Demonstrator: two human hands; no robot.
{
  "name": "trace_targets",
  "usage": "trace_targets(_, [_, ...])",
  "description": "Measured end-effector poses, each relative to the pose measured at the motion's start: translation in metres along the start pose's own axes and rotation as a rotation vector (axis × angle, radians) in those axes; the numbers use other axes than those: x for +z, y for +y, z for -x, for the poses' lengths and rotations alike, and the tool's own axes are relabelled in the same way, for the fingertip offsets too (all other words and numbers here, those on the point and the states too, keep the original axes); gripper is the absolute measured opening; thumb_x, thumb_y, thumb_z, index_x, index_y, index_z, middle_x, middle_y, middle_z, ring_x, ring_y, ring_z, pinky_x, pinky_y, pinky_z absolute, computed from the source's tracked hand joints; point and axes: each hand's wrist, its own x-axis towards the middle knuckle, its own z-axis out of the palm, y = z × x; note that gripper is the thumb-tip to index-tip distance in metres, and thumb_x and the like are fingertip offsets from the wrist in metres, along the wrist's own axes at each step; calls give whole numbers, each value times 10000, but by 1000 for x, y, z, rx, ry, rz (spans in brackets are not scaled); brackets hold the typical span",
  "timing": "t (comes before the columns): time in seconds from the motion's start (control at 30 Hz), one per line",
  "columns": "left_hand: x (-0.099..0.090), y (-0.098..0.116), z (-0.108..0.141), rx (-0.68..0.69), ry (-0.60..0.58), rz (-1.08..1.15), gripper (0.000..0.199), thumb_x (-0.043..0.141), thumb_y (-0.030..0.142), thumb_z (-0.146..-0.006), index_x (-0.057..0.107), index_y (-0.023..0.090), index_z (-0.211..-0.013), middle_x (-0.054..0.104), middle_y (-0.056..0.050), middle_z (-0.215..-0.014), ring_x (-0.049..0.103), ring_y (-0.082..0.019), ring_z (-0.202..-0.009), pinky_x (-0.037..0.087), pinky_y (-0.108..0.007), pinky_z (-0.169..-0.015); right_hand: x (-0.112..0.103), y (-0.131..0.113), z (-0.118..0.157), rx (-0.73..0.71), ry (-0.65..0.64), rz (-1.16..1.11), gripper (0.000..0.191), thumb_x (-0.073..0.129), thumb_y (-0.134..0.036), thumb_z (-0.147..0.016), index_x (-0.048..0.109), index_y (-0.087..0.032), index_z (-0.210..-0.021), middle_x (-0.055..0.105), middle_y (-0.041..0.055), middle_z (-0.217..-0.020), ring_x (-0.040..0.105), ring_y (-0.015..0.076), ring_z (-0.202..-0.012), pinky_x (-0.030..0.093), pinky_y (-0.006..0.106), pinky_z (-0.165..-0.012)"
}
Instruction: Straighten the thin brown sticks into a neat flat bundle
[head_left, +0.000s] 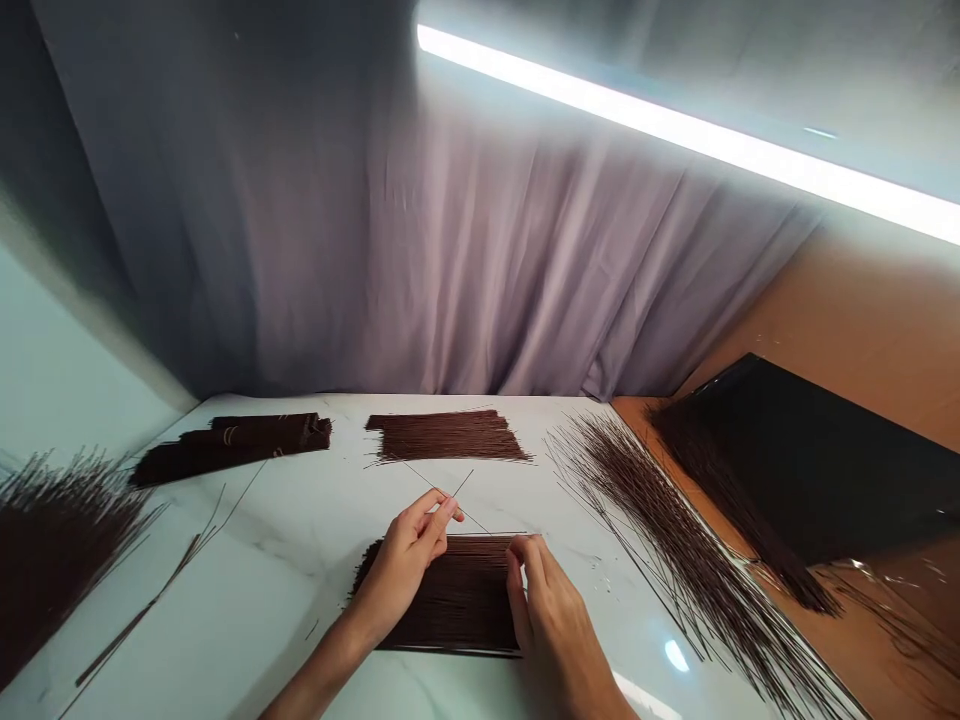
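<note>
Brown sticks (450,605) lie side by side on the white counter (217,640), perhaps so their ends stay even. Above them, the left hand (411,540) pinches a thin stick (464,482); the right hand (551,610) steadies their edge, it seems (its grip, I cannot tell).

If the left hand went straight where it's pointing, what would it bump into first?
Past the thin sticks in its fingers, the left hand would probably meet the right part of the far brown stick pile, though height is hard to judge.
</note>
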Motion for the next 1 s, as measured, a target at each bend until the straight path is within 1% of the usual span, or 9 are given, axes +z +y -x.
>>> trace_targets(0.07, [0, -1, 0, 3, -2, -4, 407, 472, 570, -999, 596, 193, -909, 221, 118, -538, 185, -90, -490, 170, -199, -450, -1, 0, 0, -5, 3, 3, 179, 335, -166, -1061, 504, -213, -1021, 604, 40, -848, 656, 184, -704, 512, 278, -618])
trace_targets(0.13, [1, -2, -1, -7, -13, 24, 404, 473, 570, -997, 596, 193, -920, 267, 116, -520, 195, -88, -476, 176, -194, -438, -2, -1, 0, 5, 2, -18, 176, 336, -171, -1063, 500, -215, -1016, 604, 36, -842, 654, 181, -694, 511, 276, -613])
trace_targets(0.23, [2, -2, -2, -21, -31, 121, 412, 500, 582, -975, 605, 188, -916, 338, 101, -554, 202, -80, -470, 175, -185, -419, -3, -3, -1, 40, -9, -74, 162, 337, -180, -1070, 483, -222, -1012, 609, 30, -839, 660, 177, -695, 516, 274, -614])
trace_targets(0.3, [2, -2, -3, -20, -31, 165, 424, 518, 590, -960, 611, 182, -892, 334, 99, -580, 199, -74, -470, 180, -178, -410, -3, -4, -1, 56, -12, -96, 155, 338, -187, -1073, 476, -226, -1016, 613, 32, -846, 666, 179, -707, 519, 276, -617])
trace_targets(0.47, [2, -3, -1, -37, -15, 178, 425, 540, 587, -950, 609, 177, -861, 336, 96, -585, 221, -71, -473, 207, -169, -399, -2, -3, 0, 62, -4, -107, 147, 346, -194, -1073, 479, -231, -1024, 613, 29, -843, 662, 179, -704, 525, 284, -621])
trace_targets(0.57, [2, 1, 1, -31, -7, 178, 424, 542, 575, -955, 610, 170, -850, 337, 92, -588, 231, -73, -482, 211, -172, -402, -1, -2, 1, 63, -5, -122, 153, 337, -192, -1076, 481, -231, -1042, 618, 36, -860, 666, 184, -728, 527, 286, -626])
trace_targets(0.7, [3, 7, 3, -29, 8, 159, 418, 526, 547, -978, 615, 165, -836, 323, 93, -579, 228, -70, -483, 210, -176, -417, 0, -2, 2, 43, -46, -149, 184, 324, -169, -1072, 497, -230, -1074, 616, 42, -897, 664, 188, -765, 532, 293, -653])
trace_targets(1.0, [6, 10, 4, -19, 12, 158, 410, 536, 541, -976, 621, 165, -834, 293, 105, -537, 206, -68, -462, 189, -192, -421, 1, -4, 2, 49, -65, -203, 171, 330, -194, -1069, 491, -227, -1020, 615, 30, -850, 654, 175, -689, 504, 261, -583])
